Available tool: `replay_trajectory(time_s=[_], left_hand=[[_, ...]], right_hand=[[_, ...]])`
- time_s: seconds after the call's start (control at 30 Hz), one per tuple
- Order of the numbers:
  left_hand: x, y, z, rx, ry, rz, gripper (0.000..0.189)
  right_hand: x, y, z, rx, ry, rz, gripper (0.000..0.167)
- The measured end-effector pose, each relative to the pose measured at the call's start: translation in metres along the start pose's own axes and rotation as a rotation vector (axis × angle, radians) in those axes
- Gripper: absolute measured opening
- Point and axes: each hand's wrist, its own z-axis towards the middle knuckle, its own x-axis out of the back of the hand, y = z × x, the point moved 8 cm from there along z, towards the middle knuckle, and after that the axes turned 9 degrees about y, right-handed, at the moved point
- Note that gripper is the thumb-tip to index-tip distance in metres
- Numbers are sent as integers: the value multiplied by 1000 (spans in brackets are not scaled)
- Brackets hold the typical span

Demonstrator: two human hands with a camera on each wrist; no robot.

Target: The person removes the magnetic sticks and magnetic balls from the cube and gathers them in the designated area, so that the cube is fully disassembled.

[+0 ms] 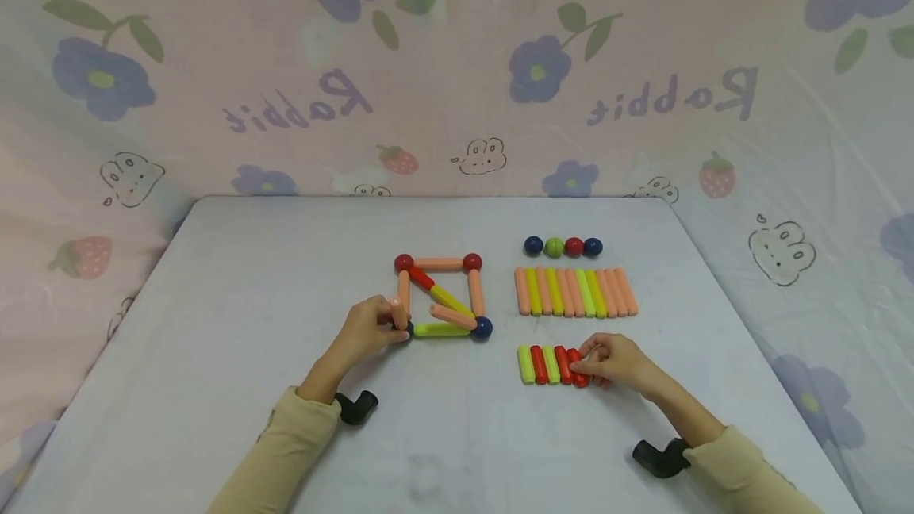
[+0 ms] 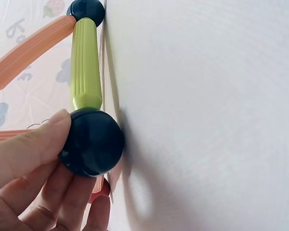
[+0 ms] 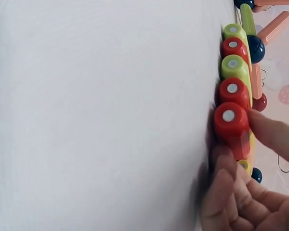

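Head view: left hand on a corner ball, right hand on a short red rod.
At left, the left hand (image 1: 370, 325) pinches a dark blue ball (image 2: 92, 143) between thumb and fingers, at the near-left corner of a frame of rods and balls (image 1: 443, 330); it looks hard, light and glossy, so probably slippery, best held around its sides. Farther right, the right hand (image 1: 616, 360) pinches the red rod (image 3: 231, 126) at the right end of a short row of rods (image 1: 539, 365). That rod looks like stiff, light plastic, hardly fragile; gripping its long sides near the middle should be surest. The white table (image 1: 214, 355) looks smooth; flower-printed cloth (image 1: 443, 46) hangs beyond.
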Motion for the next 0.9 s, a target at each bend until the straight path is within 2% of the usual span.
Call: replay_trajectory(time_s=[0.3,0.43,0.53,0.77,0.9], left_hand=[[-2,-4,0,30,5,-1,10],[-2,-4,0,29,10,4,11],[-1,-4,-1,24,8,6,11],[-1,-1,0,10,2,-5,10],[-1,-4,1,34,-1,0,9]], right_hand=[[12,-17,-2,43,103,-136,32],[13,-27,-1,59,137,-127,33],[7,-38,2,99,154,-115,31],[-15,-84,5,323,229,-101,26],[-29,-111,9,412,257,-104,28]])
